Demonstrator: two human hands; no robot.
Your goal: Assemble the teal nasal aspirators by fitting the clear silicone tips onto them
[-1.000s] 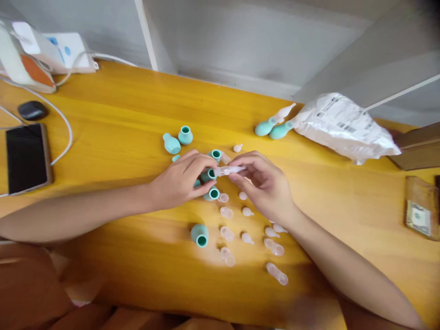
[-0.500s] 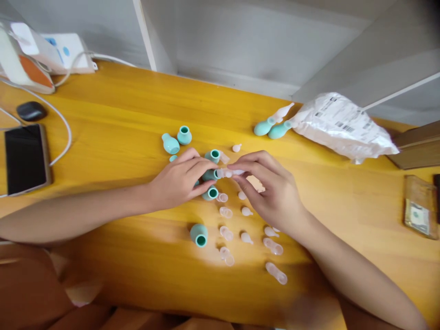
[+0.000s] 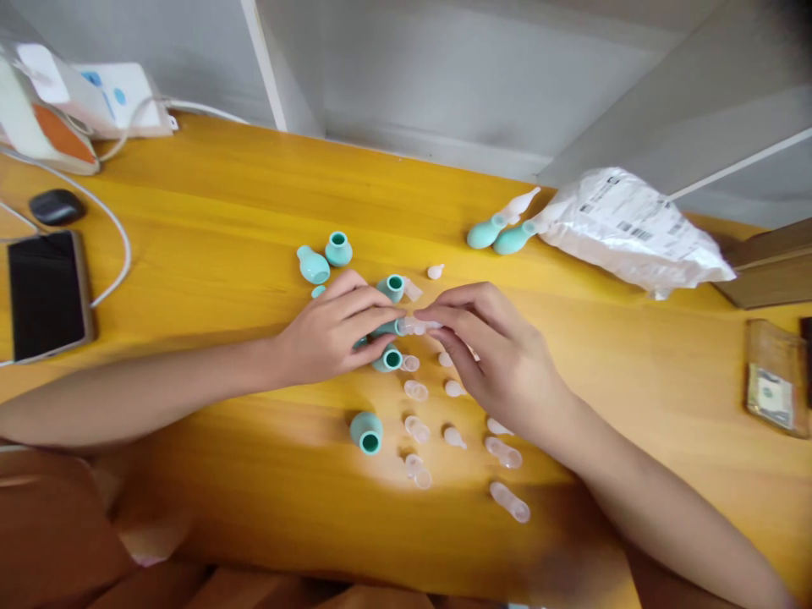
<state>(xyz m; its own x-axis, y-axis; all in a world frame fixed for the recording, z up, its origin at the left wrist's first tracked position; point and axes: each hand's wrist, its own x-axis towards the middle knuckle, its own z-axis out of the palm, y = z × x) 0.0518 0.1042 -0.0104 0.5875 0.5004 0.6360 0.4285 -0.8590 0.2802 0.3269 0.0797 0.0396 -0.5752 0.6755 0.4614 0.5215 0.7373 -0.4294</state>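
Note:
My left hand (image 3: pixel 339 326) grips a teal rubber bulb (image 3: pixel 388 327) between thumb and fingers, its mouth facing right. A translucent nozzle (image 3: pixel 415 326) meets that mouth, and my right hand (image 3: pixel 485 338) pinches it by its narrow end. How deep the nozzle sits in the bulb I cannot tell. Around the left hand stand other teal bulbs, one just above (image 3: pixel 392 288), one just below (image 3: pixel 388 359) and one nearer me (image 3: pixel 366 433). Clear connector pieces (image 3: pixel 417 429) lie in a column below the hands, with small white tips (image 3: pixel 454 437) to their right.
Two bulbs with nozzles fitted (image 3: pixel 487 232) lie at the back beside a white plastic parcel (image 3: pixel 634 228). More clear pieces (image 3: pixel 509 502) lie near my right forearm. A phone (image 3: pixel 49 294), a black mouse (image 3: pixel 57 206) and white cables are at left; a clear case (image 3: pixel 775 381) is at right.
My right hand has shifted very slightly left towards the bulb, with the nozzle still in its fingers. The left hand keeps its hold on the bulb.

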